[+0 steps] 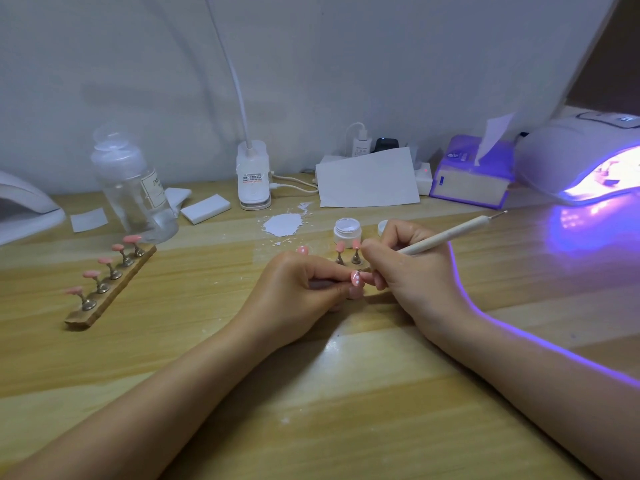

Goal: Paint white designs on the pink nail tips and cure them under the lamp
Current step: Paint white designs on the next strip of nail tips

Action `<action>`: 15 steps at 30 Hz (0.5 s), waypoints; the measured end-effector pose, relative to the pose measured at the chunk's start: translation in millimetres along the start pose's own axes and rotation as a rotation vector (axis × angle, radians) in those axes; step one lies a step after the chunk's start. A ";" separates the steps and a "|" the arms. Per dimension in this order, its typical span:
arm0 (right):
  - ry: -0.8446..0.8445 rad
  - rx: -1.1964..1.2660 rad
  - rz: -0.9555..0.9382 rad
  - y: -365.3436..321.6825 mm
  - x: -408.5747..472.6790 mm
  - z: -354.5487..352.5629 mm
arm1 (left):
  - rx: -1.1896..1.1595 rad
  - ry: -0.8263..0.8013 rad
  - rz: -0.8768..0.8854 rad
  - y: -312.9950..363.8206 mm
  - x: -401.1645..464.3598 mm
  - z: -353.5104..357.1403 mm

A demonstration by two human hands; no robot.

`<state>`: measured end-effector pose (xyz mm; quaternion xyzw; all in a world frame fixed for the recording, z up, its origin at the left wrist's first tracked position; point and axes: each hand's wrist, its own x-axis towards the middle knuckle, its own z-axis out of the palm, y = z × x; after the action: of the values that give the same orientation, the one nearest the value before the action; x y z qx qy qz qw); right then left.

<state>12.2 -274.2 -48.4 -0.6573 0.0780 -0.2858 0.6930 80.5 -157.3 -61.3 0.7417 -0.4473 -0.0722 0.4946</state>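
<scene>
nail rack left, jar centre, lamp right

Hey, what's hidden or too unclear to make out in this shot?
- Head view: stand under the held nail tip, covered by left hand.
- Dotting tool working tip, too small, behind right hand fingers.
- Curing lamp interior, cut off by right edge, glare.
- Bottle label, blurred.

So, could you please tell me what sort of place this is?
Probably a home nail-art desk: a lit curing lamp, a wooden rack of pink nail tips and an open jar of white gel sit on the table.
</scene>
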 end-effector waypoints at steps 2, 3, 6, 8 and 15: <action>-0.001 0.012 -0.002 0.0 0.1 -0.1 | -0.025 -0.001 0.008 0.3 -0.1 0.0; -0.003 0.003 -0.007 -0.1 0.0 -0.2 | -0.029 -0.003 0.010 0.9 -0.2 0.0; -0.004 -0.017 -0.015 0.2 -0.1 0.0 | -0.038 -0.009 0.010 1.5 -0.7 0.1; -0.003 0.007 -0.003 0.1 0.0 0.3 | -0.022 -0.011 0.003 1.4 -0.8 -0.1; -0.005 0.010 -0.006 -0.2 -0.1 0.3 | -0.010 0.000 -0.023 0.0 -0.8 0.5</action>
<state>12.2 -273.9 -48.2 -0.6546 0.0727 -0.2865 0.6957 79.8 -157.1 -61.9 0.7444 -0.4384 -0.0801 0.4973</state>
